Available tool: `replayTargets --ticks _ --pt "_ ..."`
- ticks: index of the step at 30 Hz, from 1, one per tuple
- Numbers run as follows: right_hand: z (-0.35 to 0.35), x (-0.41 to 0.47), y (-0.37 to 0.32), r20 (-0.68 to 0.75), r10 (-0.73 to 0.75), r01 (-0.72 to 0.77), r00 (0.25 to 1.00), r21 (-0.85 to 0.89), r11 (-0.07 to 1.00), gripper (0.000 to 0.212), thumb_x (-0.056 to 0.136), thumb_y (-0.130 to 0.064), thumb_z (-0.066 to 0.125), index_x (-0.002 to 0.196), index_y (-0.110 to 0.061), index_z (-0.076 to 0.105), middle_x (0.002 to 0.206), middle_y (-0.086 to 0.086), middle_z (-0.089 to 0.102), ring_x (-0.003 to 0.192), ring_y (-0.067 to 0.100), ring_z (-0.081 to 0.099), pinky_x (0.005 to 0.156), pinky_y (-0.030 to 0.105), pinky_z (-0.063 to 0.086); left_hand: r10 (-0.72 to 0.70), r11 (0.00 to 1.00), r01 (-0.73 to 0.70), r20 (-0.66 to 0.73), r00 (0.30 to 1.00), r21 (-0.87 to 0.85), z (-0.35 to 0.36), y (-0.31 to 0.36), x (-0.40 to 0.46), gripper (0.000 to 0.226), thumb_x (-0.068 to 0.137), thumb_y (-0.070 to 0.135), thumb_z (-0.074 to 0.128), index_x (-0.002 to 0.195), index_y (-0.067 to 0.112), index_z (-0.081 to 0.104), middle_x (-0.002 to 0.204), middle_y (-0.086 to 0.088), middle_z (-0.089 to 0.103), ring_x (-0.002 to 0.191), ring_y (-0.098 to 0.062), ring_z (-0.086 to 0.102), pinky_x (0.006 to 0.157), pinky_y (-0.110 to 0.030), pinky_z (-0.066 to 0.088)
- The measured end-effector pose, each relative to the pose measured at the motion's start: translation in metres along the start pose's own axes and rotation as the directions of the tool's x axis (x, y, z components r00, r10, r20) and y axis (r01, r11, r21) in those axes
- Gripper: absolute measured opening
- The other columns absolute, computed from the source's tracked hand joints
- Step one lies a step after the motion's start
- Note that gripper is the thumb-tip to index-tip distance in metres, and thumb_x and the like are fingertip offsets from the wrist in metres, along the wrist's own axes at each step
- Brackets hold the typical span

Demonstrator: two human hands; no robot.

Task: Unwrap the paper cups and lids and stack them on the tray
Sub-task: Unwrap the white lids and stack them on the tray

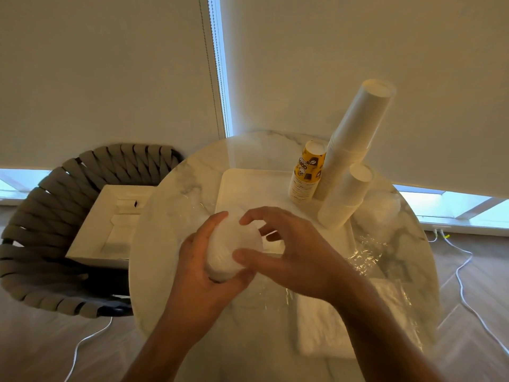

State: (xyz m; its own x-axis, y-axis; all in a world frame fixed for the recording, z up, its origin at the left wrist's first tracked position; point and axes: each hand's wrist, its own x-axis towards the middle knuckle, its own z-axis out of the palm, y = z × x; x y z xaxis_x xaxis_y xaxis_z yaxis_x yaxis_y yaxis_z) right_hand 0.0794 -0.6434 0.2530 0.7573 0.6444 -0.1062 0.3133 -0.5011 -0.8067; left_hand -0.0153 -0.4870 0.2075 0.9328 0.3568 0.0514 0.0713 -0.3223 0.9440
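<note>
The left hand [202, 260] is wrapping its grip around a white stack of lids [234, 248], fingers curled round the far side and thumb under the near edge. The right hand [286, 260] is pinching at the stack's top — thumb and curled fingers touching it. The stack is hovering above the near edge of the white tray [248, 186] on the round marble counter [170, 213]. On the tray's far right corner three inverted stacks are standing: yellow printed cups [307, 172], tall white cups [355, 133], short white cups [344, 197]. Clear plastic wrap [369, 255] is lying beside the tray — right of the hands.
</note>
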Motion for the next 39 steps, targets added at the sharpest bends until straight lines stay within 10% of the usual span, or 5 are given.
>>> replayTargets --ticks 9,19,25,39 --pt "0.011 -0.007 0.007 -0.065 0.015 -0.012 0.998 0.033 0.999 0.06 0.072 -0.056 0.083 0.123 -0.043 0.053 0.126 -0.021 0.057 0.109 0.008 0.058 0.092 0.033 0.056 0.011 1.0 -0.012 0.033 0.999 0.012 0.006 0.001 -0.001 0.085 0.06 0.063 0.083 0.121 0.082 0.027 0.109 0.051 0.036 0.108 0.025 0.041 0.074 0.003 0.041" --pt "-0.013 0.004 0.039 -0.144 0.106 -0.036 0.984 0.421 0.906 0.059 0.065 -0.056 0.086 0.117 -0.042 0.062 0.124 -0.014 0.065 0.103 0.009 0.069 0.083 0.035 0.062 0.002 1.0 -0.002 -0.011 1.0 0.003 0.005 -0.001 -0.001 0.084 0.055 0.048 0.081 0.126 0.065 0.041 0.123 0.029 0.043 0.111 0.018 0.044 0.084 -0.02 0.052" --pt "-0.013 0.03 0.122 -0.448 0.297 -0.266 0.843 0.131 0.955 0.054 0.075 -0.04 0.086 0.12 -0.03 0.06 0.131 -0.003 0.059 0.115 0.019 0.057 0.095 0.041 0.052 -0.028 1.0 0.029 -0.035 0.999 0.012 0.0 -0.008 -0.006 0.087 0.051 0.049 0.081 0.128 0.06 0.043 0.127 0.03 0.042 0.111 0.021 0.042 0.086 -0.025 0.051" --pt "0.027 0.053 0.212 -0.244 0.342 -0.395 0.908 -0.221 0.892 0.06 0.07 -0.034 0.086 0.121 -0.021 0.059 0.132 0.004 0.059 0.116 0.025 0.054 0.093 0.035 0.046 -0.018 0.997 0.02 -0.032 0.999 0.071 -0.009 -0.011 -0.008 0.088 0.048 0.065 0.076 0.127 0.068 0.037 0.131 0.03 0.04 0.116 0.018 0.04 0.083 -0.018 0.051"
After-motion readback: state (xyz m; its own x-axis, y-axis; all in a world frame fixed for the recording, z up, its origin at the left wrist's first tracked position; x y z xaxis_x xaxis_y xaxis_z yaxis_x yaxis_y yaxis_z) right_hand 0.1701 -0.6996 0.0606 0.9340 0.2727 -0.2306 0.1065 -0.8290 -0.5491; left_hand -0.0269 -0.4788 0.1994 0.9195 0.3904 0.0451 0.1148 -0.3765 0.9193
